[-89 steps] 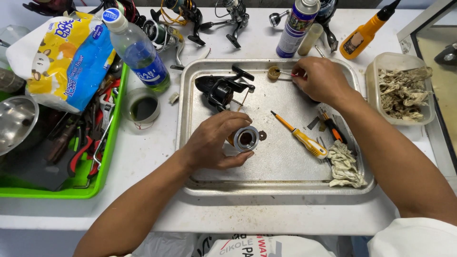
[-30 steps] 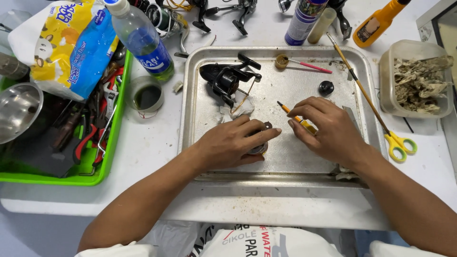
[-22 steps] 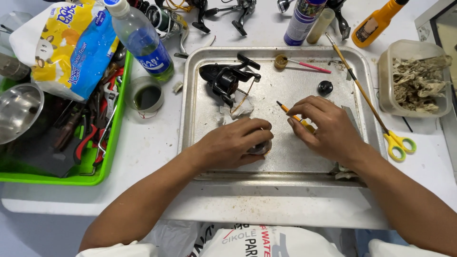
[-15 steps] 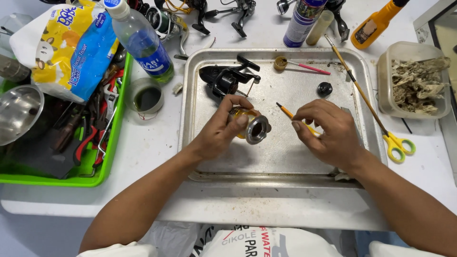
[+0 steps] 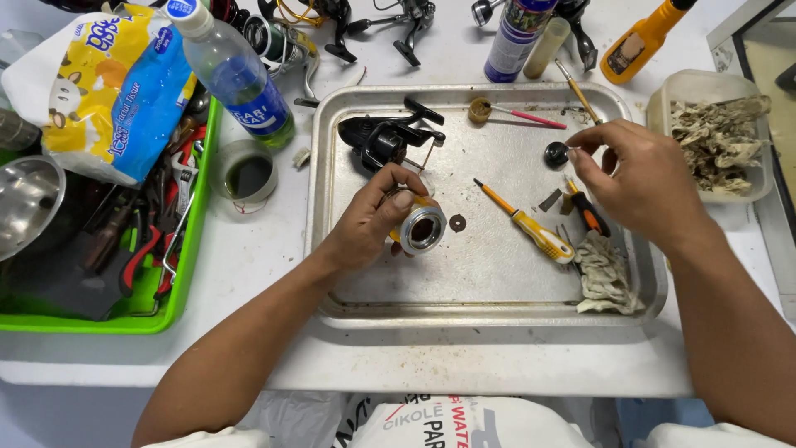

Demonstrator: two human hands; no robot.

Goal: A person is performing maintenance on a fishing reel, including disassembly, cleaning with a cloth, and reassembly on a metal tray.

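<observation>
My left hand (image 5: 371, 222) grips a silver fishing-reel spool (image 5: 421, 229), tilted so its open end faces up, over the middle of a metal tray (image 5: 489, 299). My right hand (image 5: 640, 181) hovers at the tray's right side, its fingertips touching a small black knob (image 5: 555, 153). A black reel body (image 5: 383, 139) lies just behind the left hand. A small dark washer (image 5: 457, 222) rests beside the spool. A yellow-handled screwdriver (image 5: 526, 224) lies between the hands, and an orange-and-black one (image 5: 585, 209) sits under the right hand.
A dirty rag (image 5: 605, 275) lies in the tray's right front corner. A green bin (image 5: 178, 282) of pliers, a tissue pack (image 5: 108, 83) and a water bottle (image 5: 236, 75) stand left. A spray can (image 5: 514, 37), an orange bottle (image 5: 643, 37) and a tub of rags (image 5: 717, 141) sit behind and right.
My right hand moved from the yellow screwdriver at the tray's middle to the black knob at the right. My left hand lifted the spool off the tray and tilted it.
</observation>
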